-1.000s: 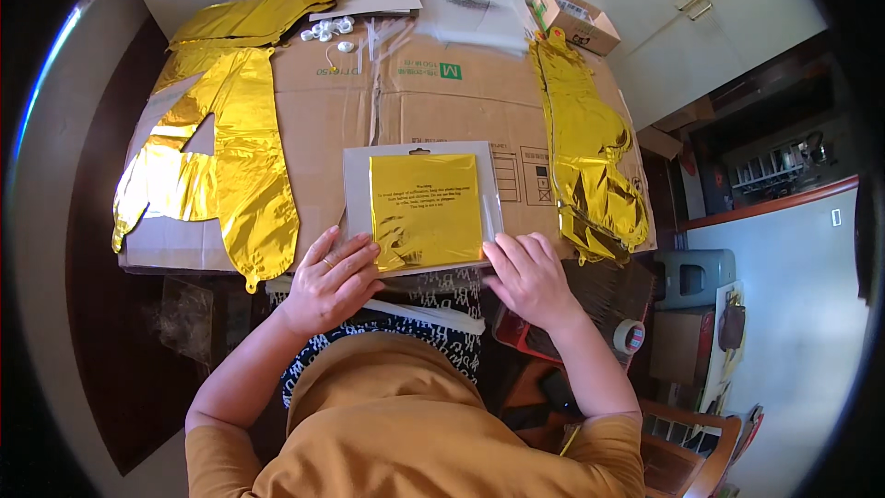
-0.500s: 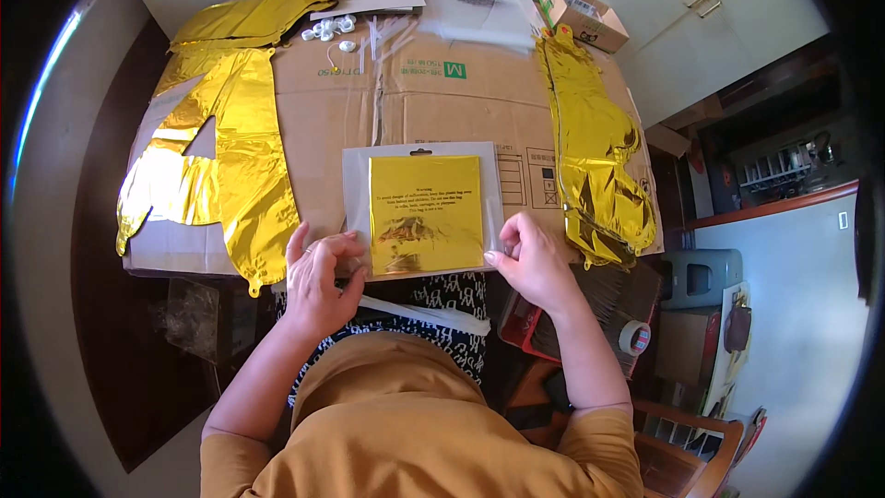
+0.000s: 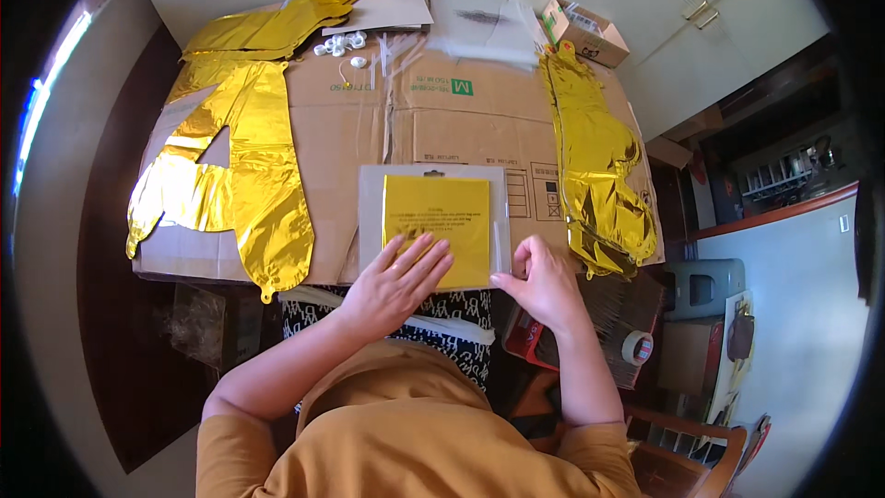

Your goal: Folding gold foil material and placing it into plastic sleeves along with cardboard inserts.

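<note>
A clear plastic bag (image 3: 499, 221) with a hang hole at its far edge lies at the near edge of the cardboard. Inside it is a folded gold foil balloon (image 3: 461, 198), with dark print over it. My left hand (image 3: 395, 284) lies flat on the bag's lower left part, fingers stretched out and touching. At the bag's lower right corner, my right hand (image 3: 544, 286) is closed, its thumb on the edge and its index finger curled.
A flat gold letter-shaped foil balloon (image 3: 263, 166) lies left, another gold foil balloon (image 3: 595, 161) right. More gold foil (image 3: 253, 29), white sheets (image 3: 392, 9), white ribbon coils (image 3: 343, 43) and a small open box (image 3: 590, 32) sit along the far side of the cardboard (image 3: 332, 129). A tape roll (image 3: 636, 348) lies lower right.
My left hand has moved right from the bag's left edge onto its front, flattening out. The right hand stays at the lower right corner. The whole view has shifted slightly.
</note>
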A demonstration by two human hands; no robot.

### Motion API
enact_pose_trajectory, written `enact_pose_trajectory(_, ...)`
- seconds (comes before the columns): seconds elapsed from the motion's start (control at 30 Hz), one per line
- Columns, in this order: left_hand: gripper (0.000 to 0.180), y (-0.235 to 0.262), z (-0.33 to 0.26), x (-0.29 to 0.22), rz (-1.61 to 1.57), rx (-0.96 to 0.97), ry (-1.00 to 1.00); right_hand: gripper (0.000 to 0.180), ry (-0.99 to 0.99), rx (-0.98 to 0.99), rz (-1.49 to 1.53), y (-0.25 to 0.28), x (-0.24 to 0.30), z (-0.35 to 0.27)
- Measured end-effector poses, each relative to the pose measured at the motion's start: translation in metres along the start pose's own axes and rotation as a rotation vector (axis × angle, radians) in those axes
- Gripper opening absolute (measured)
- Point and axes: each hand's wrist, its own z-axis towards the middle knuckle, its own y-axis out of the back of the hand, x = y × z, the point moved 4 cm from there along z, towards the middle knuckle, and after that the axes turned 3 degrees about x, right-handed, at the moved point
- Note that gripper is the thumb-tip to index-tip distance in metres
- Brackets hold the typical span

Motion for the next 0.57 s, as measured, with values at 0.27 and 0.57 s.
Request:
enact_pose_trajectory(0.27, 0.047, 0.016, -0.064, -0.002, -0.173, -0.178, -0.130, 0.023, -0.292, -0.136, 0.199, 0.008, -0.054, -0.057)
enact_pose_trajectory(0.57, 0.051, 0.076, -0.007, -0.057, -0.112, -0.206, -0.752, 0.077, 0.056, 0.844, 0.548, 0.058, -0.035, -0.031)
